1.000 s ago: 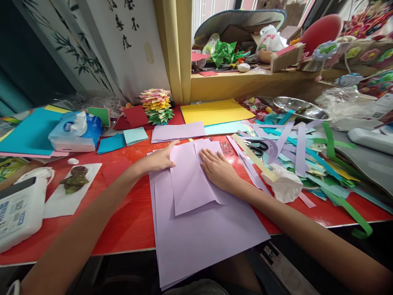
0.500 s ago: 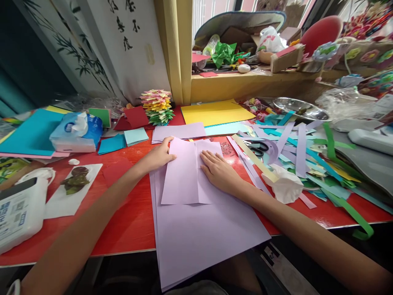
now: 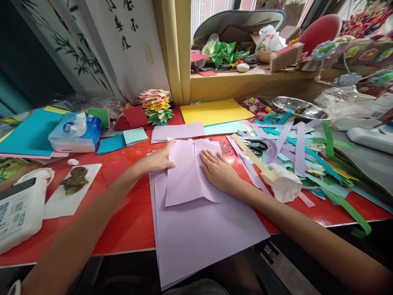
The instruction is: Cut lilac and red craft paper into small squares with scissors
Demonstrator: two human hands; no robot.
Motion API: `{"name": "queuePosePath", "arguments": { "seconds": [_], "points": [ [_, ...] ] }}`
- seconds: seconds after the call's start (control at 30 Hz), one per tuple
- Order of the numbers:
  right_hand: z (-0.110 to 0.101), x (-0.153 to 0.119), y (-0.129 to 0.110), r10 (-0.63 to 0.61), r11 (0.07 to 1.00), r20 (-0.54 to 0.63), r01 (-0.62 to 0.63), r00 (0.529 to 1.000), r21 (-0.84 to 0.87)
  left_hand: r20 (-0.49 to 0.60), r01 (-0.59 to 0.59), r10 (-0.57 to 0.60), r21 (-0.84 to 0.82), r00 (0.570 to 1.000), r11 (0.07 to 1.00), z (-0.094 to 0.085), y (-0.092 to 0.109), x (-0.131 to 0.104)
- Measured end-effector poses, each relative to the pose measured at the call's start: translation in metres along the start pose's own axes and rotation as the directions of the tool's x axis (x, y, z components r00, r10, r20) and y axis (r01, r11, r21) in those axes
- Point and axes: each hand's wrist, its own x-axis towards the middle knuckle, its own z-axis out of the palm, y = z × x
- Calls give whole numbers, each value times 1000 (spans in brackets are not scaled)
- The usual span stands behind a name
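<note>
In a pack [image 3: 69, 138] sits tissue [image 3: 80, 124]; left hand [image 3: 158, 159] pinches lilac sheet [image 3: 183, 176], right hand [image 3: 219, 171] lies flat.

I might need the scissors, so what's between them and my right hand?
In the head view, lilac paper strips, a pale yellow strip and some red table lie between your right hand and the scissors.

Upper paper sheet [image 3: 184, 176] lies on stacked paper sheets [image 3: 211, 237], which overhang the front edge of the table [image 3: 123, 229]. Tissue pack [image 3: 75, 133] sits left of these; scissors [image 3: 257, 148] and paper strips [image 3: 300, 151] lie right, a dish [image 3: 316, 112] behind the strips.
</note>
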Motion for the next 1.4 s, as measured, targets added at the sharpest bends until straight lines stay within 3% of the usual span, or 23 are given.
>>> {"name": "queuePosePath", "arguments": {
  "seconds": [0.27, 0.4, 0.53, 0.6, 0.67, 0.8, 0.9, 1.0, 1.1, 1.17, 1.3, 1.4],
  "points": [
    [-1, -1, 1, 6, 999, -60, -3, 998, 39, -18, 9, -9, 5, 1000, 1000, 0, -1, 0],
    [-9, -5, -3, 12, 995, -183, 6, 983, 97, -194, -94, 90, -13, 977, 995, 3, -7, 8],
    [-11, -7, -5, 21, 994, -186, -1, 982, 106, -390, -222, 202, -7, 898, 975, 4, -9, 12],
    [-8, -7, -4, 17, 996, -141, -4, 990, 91, -382, -215, 204, 13, 901, 976, 5, -10, 13],
    [-6, -6, -3, -2, 997, -103, 9, 995, 71, -308, -207, 209, 41, 928, 978, 6, -11, 14],
    [-6, -5, -1, -47, 997, -113, 53, 992, 51, -172, -300, 304, 48, 937, 953, 7, -14, 14],
    [-8, -4, -1, -30, 998, -162, 39, 986, 54, -189, -360, 358, 27, 914, 933, 6, -13, 13],
    [-11, -1, 4, 94, 992, -231, -73, 968, 100, -258, -387, 389, 62, 884, 920, 3, -9, 10],
    [-17, 2, 18, 300, 938, -331, -213, 895, 274, -295, -409, 419, 95, 859, 907, 1, -8, 8],
    [-20, 4, 29, 412, 857, -325, -241, 851, 455, -311, -429, 436, 96, 845, 898, 0, -10, 8],
    [-20, 6, 44, 442, 613, -216, -117, 871, 781, -314, -513, 503, 57, 805, 857, 0, -15, 10],
    [-20, 7, 45, 428, 575, -298, -3, 853, 818, -328, -554, 533, 35, 780, 832, 1, -15, 10]
  ]
}}
